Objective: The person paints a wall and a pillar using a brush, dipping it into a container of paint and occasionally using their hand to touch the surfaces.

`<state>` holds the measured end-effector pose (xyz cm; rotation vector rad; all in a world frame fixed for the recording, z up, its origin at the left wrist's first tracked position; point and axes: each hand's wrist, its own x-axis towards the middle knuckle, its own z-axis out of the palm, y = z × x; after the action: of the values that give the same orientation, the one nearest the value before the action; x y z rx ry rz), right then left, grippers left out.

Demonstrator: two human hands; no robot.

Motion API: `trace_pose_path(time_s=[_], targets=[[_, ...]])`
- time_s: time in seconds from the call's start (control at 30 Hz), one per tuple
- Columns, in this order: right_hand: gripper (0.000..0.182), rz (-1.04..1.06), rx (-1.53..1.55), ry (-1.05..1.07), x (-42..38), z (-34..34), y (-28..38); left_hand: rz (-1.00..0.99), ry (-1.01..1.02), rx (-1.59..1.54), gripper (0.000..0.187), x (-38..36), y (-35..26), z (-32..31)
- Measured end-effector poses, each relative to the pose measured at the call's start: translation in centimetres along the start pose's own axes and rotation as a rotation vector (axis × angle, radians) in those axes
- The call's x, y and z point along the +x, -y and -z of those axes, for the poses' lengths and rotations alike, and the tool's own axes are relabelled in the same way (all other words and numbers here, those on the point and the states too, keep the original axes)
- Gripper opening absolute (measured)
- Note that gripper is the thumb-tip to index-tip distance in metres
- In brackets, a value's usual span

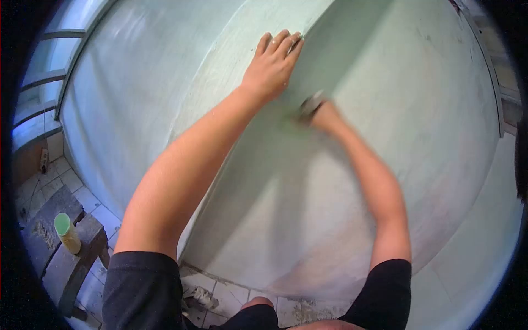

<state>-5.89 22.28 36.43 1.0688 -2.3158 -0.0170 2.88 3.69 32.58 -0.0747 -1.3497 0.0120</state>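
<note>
My left hand [270,66] lies against the pale narrow edge of a wall [231,52], its fingers stretched out and a little apart, with whitish specks on them. To its right and lower, my right hand [327,114] is smeared by motion. Its fingers close round a small greyish pad [313,104], too blurred to name exactly, held against the pale green wall face [352,181]. Shadows of my arms fall across this face.
A dark wooden bench [82,253] stands at lower left, bearing a yellowish container with a green top [67,234]. Floor tiles [225,300] run along the wall's foot, near some crumpled whitish material [202,297]. A barred window [52,77] is at upper left.
</note>
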Motion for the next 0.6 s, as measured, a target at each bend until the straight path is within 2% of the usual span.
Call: trace_pose_path(time_s=[0.03,0.07,0.13,0.2,0.23,0.3,0.33,0.4,0.43,0.47,0.53,0.57,0.6], targets=[[0.043,0.101,0.128,-0.212,2.2,3.4,-1.6,0.019,0.006,-0.03,0.052,-0.1,-0.1,0.0],[0.048,-0.073,0.029,-0.319,4.0,7.4,-1.3,0.022,0.008,-0.032,0.051,-0.2,-0.1,0.0],[0.043,-0.103,-0.172,-0.457,7.9,13.0,-3.5,0.02,-0.005,-0.022,0.05,0.0,0.0,-0.1],[0.034,-0.137,-0.27,-0.687,9.3,15.9,-2.5,0.019,0.005,-0.034,0.05,-0.2,-0.1,-0.4],[0.034,-0.143,-0.272,-0.683,9.6,15.6,-2.9,0.018,-0.009,-0.031,0.049,-0.3,0.0,-0.5],[0.025,0.141,-0.31,-0.882,9.8,15.3,-3.1,0.024,-0.022,-0.038,0.048,-0.6,-0.1,-0.7],[0.019,0.358,-0.28,-0.974,9.7,13.7,-3.8,0.023,-0.028,-0.031,0.048,-0.7,-0.1,-0.7],[0.021,0.28,-0.475,-0.709,8.6,10.3,-3.6,0.007,-0.042,-0.02,0.048,-0.3,0.0,-0.6],[0.024,0.339,-0.537,-0.667,7.5,6.8,-3.5,0.012,-0.017,-0.032,0.048,-0.4,-0.1,-0.3],[0.028,0.321,-0.574,-0.511,5.2,3.9,-2.1,0.015,0.002,-0.043,0.048,-0.5,-0.1,0.0],[0.037,0.416,-0.5,-0.427,0.7,-1.8,-1.3,0.009,-0.006,-0.054,0.049,-0.5,-0.1,0.3],[0.044,0.581,-0.485,-0.461,-0.2,-5.3,-2.6,0.017,0.004,-0.074,0.049,-0.5,-0.2,0.4],[0.036,0.556,-0.395,-0.258,-2.8,-6.4,-0.3,0.015,0.007,-0.08,0.05,-0.5,-0.2,0.5]])
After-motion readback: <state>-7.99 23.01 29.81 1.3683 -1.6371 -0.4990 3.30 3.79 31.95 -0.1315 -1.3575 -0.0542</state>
